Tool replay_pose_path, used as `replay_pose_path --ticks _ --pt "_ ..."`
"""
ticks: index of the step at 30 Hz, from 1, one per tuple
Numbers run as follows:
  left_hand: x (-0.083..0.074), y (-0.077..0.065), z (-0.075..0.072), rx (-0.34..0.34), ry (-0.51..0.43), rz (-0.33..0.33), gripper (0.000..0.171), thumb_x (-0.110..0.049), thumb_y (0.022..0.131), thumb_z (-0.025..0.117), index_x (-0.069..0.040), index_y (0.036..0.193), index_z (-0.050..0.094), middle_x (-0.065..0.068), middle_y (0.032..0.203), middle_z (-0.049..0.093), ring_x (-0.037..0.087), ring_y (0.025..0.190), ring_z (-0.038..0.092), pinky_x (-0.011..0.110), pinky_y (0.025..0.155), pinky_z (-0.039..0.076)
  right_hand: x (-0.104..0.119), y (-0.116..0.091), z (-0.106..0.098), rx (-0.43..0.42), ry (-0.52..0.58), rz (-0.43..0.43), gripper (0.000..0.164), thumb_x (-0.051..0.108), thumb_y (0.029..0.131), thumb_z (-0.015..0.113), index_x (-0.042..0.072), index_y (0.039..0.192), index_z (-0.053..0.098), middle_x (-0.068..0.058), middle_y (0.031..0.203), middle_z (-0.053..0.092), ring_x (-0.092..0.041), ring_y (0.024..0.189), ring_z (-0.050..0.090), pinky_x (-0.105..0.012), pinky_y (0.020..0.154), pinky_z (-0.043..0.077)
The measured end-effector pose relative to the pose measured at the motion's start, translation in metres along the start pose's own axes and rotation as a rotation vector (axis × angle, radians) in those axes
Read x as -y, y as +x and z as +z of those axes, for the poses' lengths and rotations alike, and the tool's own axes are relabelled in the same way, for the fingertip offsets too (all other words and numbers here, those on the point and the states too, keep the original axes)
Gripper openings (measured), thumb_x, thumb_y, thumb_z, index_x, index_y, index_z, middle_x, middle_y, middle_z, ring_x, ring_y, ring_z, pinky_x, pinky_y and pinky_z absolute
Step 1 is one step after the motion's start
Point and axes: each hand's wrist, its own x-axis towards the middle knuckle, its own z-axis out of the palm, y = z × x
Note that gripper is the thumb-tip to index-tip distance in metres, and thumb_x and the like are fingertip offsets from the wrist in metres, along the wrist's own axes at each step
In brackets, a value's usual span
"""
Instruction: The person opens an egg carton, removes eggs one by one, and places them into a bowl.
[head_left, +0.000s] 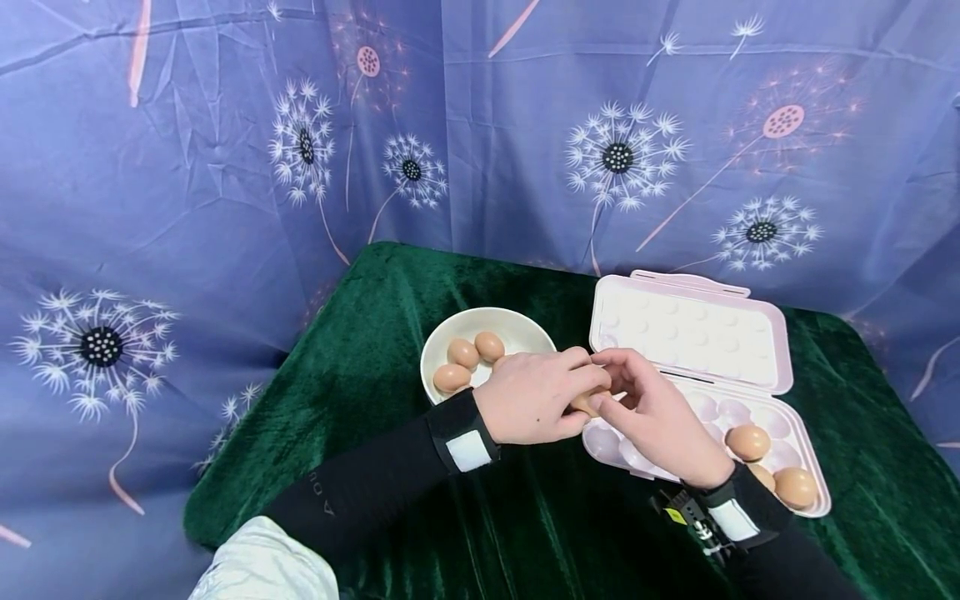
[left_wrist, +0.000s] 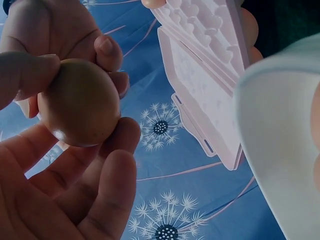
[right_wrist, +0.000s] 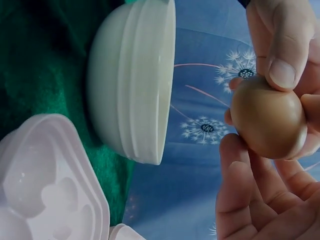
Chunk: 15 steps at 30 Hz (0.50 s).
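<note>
Between my two hands is a brown egg (head_left: 583, 403), seen whole in the left wrist view (left_wrist: 80, 102) and the right wrist view (right_wrist: 270, 120). My left hand (head_left: 528, 398) pinches it between thumb and fingers. From the other side, my right hand (head_left: 663, 421) also holds it with thumb and fingertips. Both hands hover over the gap between a white bowl (head_left: 487, 314) and a pale pink egg carton (head_left: 821, 492). Three brown eggs (head_left: 452, 378) show in the bowl; my left hand hides part of its inside. Three more eggs (head_left: 747, 442) sit at the carton's right end.
The carton's lid (head_left: 690, 329) stands open behind its tray. Dark green velvet cloth (head_left: 360, 333) covers the table under everything. Behind it hang blue curtains (head_left: 510, 150) printed with dandelions.
</note>
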Motion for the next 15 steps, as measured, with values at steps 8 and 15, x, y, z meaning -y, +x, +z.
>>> replay_pose_path --ticks 8,15 --pt "0.009 -0.001 0.003 0.057 0.01 0.013 0.036 -0.034 0.09 0.069 -0.026 0.125 0.065 -0.007 0.097 0.054 0.006 0.067 0.048 0.023 0.05 0.041 -0.006 -0.002 0.001 -0.01 -0.077 0.002 0.041 0.014 0.099 0.066 0.015 0.137 0.051 0.003 0.108 0.069 -0.013 0.096 0.066 -0.031 0.069 0.055" --pt "0.02 -0.001 0.004 0.134 0.004 -0.04 0.03 -0.03 0.09 0.069 -0.024 0.119 0.065 -0.006 0.096 0.053 0.008 0.067 0.05 0.023 0.055 0.042 -0.012 -0.005 0.001 -0.027 -0.101 0.029 0.038 0.013 0.099 0.064 0.02 0.135 0.053 0.002 0.107 0.067 -0.014 0.095 0.066 -0.028 0.072 0.053"
